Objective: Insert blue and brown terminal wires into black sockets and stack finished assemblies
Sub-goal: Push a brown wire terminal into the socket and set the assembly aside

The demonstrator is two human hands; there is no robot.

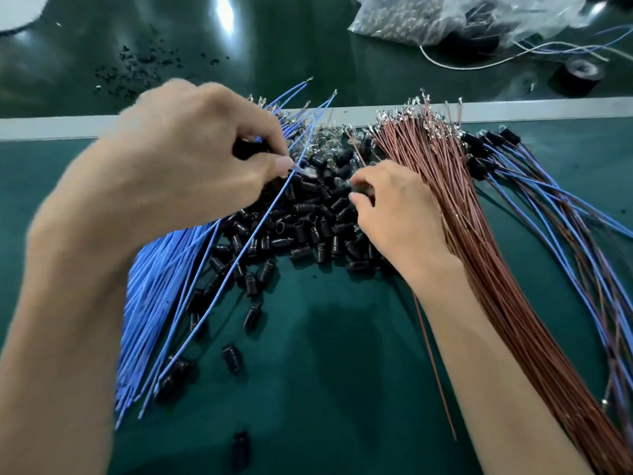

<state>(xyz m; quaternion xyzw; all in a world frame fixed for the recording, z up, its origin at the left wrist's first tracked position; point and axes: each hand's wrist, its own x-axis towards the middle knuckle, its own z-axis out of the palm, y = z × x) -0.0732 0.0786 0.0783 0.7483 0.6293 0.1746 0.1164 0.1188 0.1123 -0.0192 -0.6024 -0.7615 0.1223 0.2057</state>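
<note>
My left hand (202,145) is raised over the heap of black sockets (301,221); it holds a black socket (248,147) in its curled fingers and pinches the metal tip of a blue wire (246,248) that slants down to the left. My right hand (390,207) reaches into the socket heap and pinches a small part, seemingly a socket, at its fingertips. One brown wire (435,365) trails from under the right wrist. A bundle of blue wires (157,296) lies left, brown wires (479,234) right. Finished assemblies (534,186) with black sockets lie stacked far right.
The green mat (342,354) covers the table. A pale strip (51,128) runs across behind the piles. Clear plastic bags (445,18) of parts, a black tape roll (579,77) and loose black bits (137,70) lie beyond it.
</note>
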